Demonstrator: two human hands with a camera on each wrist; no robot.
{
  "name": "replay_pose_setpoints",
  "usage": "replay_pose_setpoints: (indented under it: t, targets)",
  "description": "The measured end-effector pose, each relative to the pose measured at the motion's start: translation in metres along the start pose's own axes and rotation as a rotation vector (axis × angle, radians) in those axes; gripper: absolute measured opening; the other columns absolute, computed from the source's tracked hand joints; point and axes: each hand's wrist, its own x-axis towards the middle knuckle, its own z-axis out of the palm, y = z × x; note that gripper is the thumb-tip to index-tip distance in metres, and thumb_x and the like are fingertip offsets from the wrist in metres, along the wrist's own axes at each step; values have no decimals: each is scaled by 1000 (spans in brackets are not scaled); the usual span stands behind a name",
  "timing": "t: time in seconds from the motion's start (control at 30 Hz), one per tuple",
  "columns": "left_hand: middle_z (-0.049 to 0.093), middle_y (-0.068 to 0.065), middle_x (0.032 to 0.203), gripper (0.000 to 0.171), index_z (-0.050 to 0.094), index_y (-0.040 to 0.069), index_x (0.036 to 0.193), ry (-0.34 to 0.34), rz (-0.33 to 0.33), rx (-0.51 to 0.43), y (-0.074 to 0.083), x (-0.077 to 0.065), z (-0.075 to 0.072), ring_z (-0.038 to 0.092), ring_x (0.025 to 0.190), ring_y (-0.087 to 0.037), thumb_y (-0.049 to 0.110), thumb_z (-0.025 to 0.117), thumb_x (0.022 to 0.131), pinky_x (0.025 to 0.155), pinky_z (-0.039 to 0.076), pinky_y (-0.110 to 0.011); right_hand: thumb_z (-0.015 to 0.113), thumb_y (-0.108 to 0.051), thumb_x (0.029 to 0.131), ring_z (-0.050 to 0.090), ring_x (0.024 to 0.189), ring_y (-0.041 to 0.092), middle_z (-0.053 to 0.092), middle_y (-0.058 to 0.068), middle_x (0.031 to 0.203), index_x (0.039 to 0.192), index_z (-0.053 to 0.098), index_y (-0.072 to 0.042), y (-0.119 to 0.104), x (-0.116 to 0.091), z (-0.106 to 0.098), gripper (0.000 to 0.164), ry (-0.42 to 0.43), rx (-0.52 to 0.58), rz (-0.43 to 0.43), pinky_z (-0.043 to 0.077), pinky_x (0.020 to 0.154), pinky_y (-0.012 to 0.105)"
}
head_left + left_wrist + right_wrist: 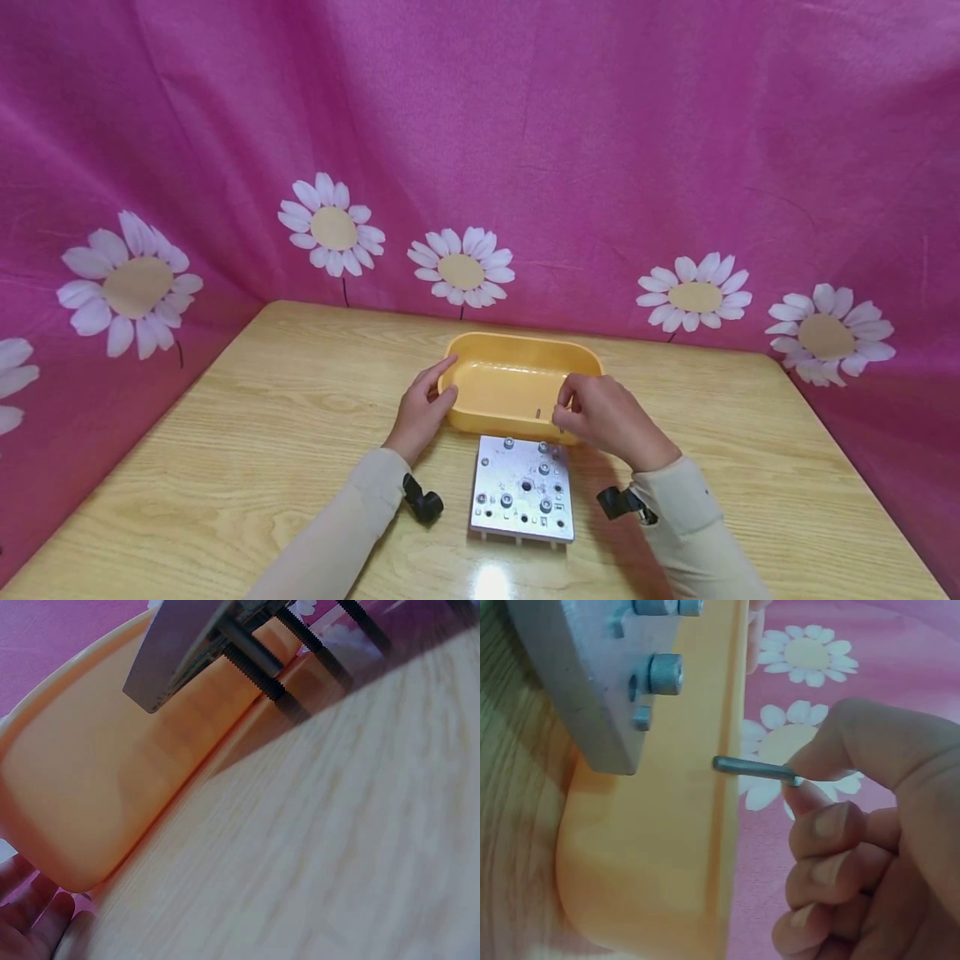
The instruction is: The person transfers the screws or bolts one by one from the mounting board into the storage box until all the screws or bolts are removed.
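Note:
In the head view my right hand (607, 417) is above the front right rim of a yellow plastic tray (517, 425). Its thumb and index finger pinch one end of a slim grey metal pin (754, 767), whose other end points down past the tray's rim. My left hand (422, 412) holds the tray's left end, with the thumb over the rim. Only part of that hand's fingers shows in the left wrist view. Inside the tray is a small dark pin-like shape (537, 413), too small to tell whether it is a pin or a reflection.
In front of the tray stands a silver metal plate (517, 483) with holes and several socket-head screws (666, 673). Threaded screw ends (255, 673) stick out below it. A wooden table (262, 467) carries everything, and a pink flowered cloth (562, 167) hangs behind.

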Motion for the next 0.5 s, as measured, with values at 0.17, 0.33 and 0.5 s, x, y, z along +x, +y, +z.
replay_pose_setpoints:
  t: [0.17,0.33,0.5]
  targets:
    - [45,-6,144,49,52,22,141,14,9,-5,-30,15,3,48,126,-24,16,59,93,105,41,-41,64,-16,80,46,51,11,53,-3,61,80,62,-10,4,1,3,6,11,37,7,38,43,25]
    - [47,-3,142,48,53,25,139,18,7,4,-29,15,3,50,124,-22,17,59,93,104,42,-39,63,-15,79,46,51,11,52,-3,61,80,61,-11,7,3,5,5,21,59,17,38,43,25]
    - [46,-2,142,47,53,27,139,15,-10,0,-29,15,3,50,123,-21,18,59,93,103,42,-38,63,-14,80,46,51,11,52,-3,60,79,60,-10,8,3,6,4,35,77,18,37,43,25]
